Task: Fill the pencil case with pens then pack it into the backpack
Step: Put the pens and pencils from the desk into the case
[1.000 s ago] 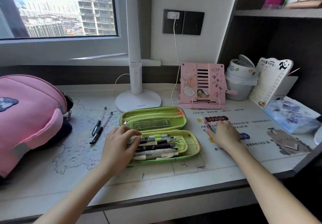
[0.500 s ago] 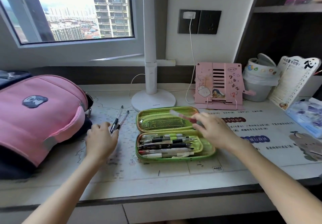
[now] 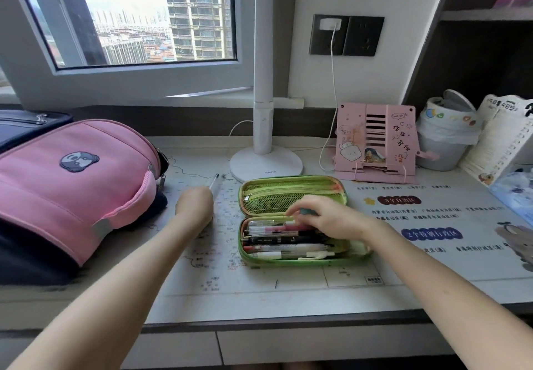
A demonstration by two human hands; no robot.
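The green pencil case (image 3: 291,187) lies open in the middle of the desk, its lower tray holding several pens (image 3: 285,240). My right hand (image 3: 328,221) hovers over the tray's upper right, fingers closed on the end of a pink pen (image 3: 277,228) that lies along the top row. My left hand (image 3: 194,203) rests on the desk to the left of the case, curled into a fist around a clear pen (image 3: 214,181) whose tip sticks out past the knuckles. The pink backpack (image 3: 72,185) lies at the far left.
A white lamp base (image 3: 266,165) stands right behind the case, with a charging cable beside it. A pink book stand (image 3: 377,145), a white bin (image 3: 445,139) and a calendar (image 3: 501,139) line the back right. The desk's front edge (image 3: 288,326) runs near me.
My right hand brought the pink pen from the desk's right side down into the case tray. My left hand left the case, moved left and closed over the pens lying on the desk.
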